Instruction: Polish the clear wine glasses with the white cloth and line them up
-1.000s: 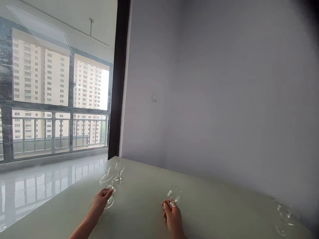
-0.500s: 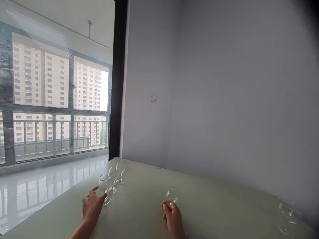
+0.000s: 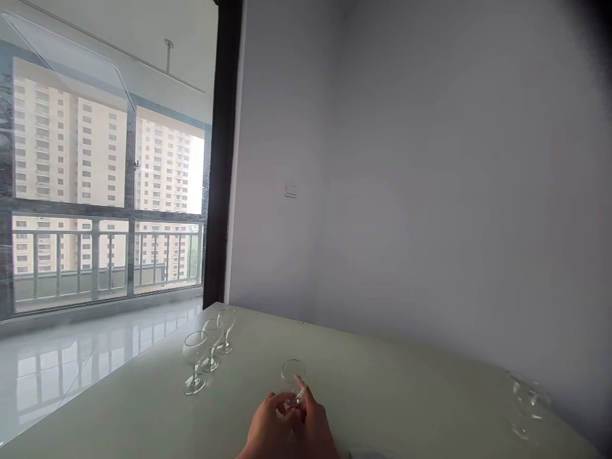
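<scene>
A clear stemmed glass is at the front middle of the table, its round rim facing up and away from me. My left hand has its fingers curled at the lower part of this glass. From the other side my right hand grips it too, with one finger stretched up along the bowl. The fingers cover most of the stem and foot. To the left, three more stemmed glasses stand upright in a slanting row: a near one, a middle one and a far one.
Blurred clear glassware is near the table's right edge. A faint clear shape shows at the bottom of the view. The pale table meets a grey wall. Beyond its left edge lie a shiny floor and windows.
My left hand has left the nearest glass of the row and moved right to the held glass. My right hand has brought that glass slightly left. The view has turned a little right.
</scene>
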Tool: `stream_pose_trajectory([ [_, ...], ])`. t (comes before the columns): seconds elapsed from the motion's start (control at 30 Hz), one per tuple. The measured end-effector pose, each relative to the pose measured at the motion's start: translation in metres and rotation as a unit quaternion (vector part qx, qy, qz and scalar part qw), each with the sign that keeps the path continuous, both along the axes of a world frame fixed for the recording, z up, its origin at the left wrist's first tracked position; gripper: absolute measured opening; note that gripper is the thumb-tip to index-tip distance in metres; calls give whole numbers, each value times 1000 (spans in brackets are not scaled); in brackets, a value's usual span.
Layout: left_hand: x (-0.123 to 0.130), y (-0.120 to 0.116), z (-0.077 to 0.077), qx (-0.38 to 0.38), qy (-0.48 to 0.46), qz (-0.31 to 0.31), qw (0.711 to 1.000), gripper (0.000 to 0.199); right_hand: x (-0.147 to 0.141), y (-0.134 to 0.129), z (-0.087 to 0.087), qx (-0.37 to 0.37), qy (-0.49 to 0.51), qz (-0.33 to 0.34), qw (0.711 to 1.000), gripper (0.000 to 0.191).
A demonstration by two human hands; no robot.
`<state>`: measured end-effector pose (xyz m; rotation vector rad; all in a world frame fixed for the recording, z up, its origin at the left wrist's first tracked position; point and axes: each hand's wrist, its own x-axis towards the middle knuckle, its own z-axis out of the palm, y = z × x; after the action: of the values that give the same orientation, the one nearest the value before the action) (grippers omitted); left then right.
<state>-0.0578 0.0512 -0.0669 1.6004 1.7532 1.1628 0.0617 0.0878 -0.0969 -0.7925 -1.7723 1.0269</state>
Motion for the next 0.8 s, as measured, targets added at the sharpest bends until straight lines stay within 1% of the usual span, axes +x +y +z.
stream_pose_trajectory([
  [0.1, -3, -1, 1, 4, -11, 9, 1000, 21, -3, 0, 1, -5, -46, -6, 999, 59],
  [0.2, -24, -7, 0, 16, -20, 48, 999, 22, -5, 1, 2, -12, -69, -13, 997, 68],
  [0.27, -49, -14, 0, 26, -25, 89, 995, 29, -5, 2, 1, -26, -55, -27, 998, 70],
  [0.37, -96, -29, 1, 37, -35, 153, 987, 40, -5, 4, -3, -46, -34, -36, 998, 64],
  [0.47, -141, -43, 5, 18, -45, 214, 976, 44, -5, 6, -7, -53, -26, -28, 998, 59],
  [0.57, -172, -51, 9, -5, -48, 248, 967, 48, -7, 8, -10, -58, -9, -21, 998, 53],
  [0.67, -189, -53, 10, -10, -49, 263, 963, 48, -8, 9, -10, -78, 10, -13, 997, 48],
  [0.8, -197, -49, 7, -16, -50, 278, 959, 47, -8, 9, -9, -94, 23, -9, 995, 46],
])
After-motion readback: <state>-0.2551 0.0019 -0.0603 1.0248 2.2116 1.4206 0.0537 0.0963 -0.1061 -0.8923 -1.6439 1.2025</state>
